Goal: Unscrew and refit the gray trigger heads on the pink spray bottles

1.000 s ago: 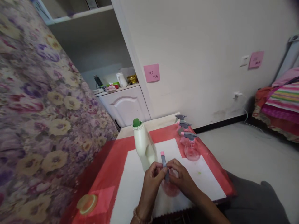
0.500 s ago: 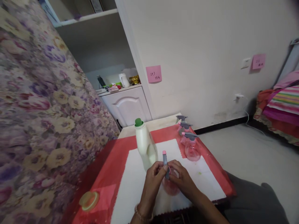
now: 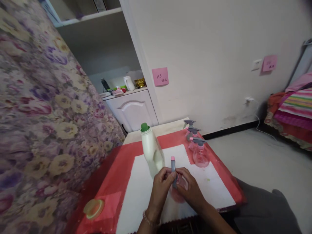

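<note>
Both hands are closed around the top of a clear pink spray bottle (image 3: 177,196) standing on the white cloth (image 3: 140,191). My left hand (image 3: 162,183) grips its grey spray head (image 3: 173,165), which ends in a pink nozzle. My right hand (image 3: 188,185) wraps the neck from the other side, its fingers hiding part of the collar. Just beyond my left hand stands a large pale green jug (image 3: 151,151) with a dark green piece (image 3: 144,126) in its mouth.
At the table's right edge stand several similar spray bottles, the nearest a pink one (image 3: 201,157). A round yellowish container or lid (image 3: 94,208) lies on the red cloth (image 3: 124,162) at left. A floral curtain (image 3: 48,130) hangs on the left; the wall (image 3: 207,65) rises behind.
The spray head has turned or shifted very slightly between my hands. Both hands keep their hold, and the jug and other bottles stay in place.
</note>
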`<move>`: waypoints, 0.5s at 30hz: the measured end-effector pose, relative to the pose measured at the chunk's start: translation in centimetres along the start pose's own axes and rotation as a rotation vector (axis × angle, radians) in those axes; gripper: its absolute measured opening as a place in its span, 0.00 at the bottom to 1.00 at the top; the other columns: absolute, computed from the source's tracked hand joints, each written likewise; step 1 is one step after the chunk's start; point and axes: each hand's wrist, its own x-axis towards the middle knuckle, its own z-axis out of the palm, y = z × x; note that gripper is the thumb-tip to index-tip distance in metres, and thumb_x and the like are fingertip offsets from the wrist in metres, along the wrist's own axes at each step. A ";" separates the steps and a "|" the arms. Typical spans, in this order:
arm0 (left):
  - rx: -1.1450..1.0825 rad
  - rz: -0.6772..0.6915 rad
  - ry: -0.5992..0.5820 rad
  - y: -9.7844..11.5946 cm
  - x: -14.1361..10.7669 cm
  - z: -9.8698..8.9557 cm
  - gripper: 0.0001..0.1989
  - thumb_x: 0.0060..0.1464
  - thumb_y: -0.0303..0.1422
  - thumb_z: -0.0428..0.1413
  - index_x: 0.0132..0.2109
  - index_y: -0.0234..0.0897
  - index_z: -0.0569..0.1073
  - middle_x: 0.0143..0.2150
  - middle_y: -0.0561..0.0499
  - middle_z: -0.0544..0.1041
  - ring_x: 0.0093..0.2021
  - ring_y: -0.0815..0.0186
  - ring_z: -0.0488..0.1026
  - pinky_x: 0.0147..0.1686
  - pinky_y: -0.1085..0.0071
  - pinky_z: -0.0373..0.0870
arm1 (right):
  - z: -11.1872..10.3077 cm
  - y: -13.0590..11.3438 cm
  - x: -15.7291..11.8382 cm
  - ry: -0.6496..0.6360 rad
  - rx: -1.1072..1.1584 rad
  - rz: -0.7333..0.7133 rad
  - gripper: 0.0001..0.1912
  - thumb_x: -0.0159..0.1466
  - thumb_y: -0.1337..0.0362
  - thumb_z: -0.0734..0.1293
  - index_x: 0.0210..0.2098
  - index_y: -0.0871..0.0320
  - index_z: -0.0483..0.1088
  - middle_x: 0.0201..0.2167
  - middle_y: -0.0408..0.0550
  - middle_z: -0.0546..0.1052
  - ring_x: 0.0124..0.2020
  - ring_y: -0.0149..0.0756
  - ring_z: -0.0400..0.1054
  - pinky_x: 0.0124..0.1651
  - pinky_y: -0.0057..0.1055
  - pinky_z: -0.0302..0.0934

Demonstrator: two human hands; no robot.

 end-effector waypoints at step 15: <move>-0.021 0.020 -0.024 0.1 0.2 -0.2 0.13 0.54 0.41 0.58 0.33 0.35 0.72 0.29 0.54 0.71 0.32 0.67 0.65 0.34 0.74 0.61 | -0.8 -0.4 0.6 -0.112 0.023 0.012 0.09 0.62 0.63 0.65 0.43 0.54 0.70 0.42 0.48 0.73 0.46 0.42 0.66 0.50 0.37 0.60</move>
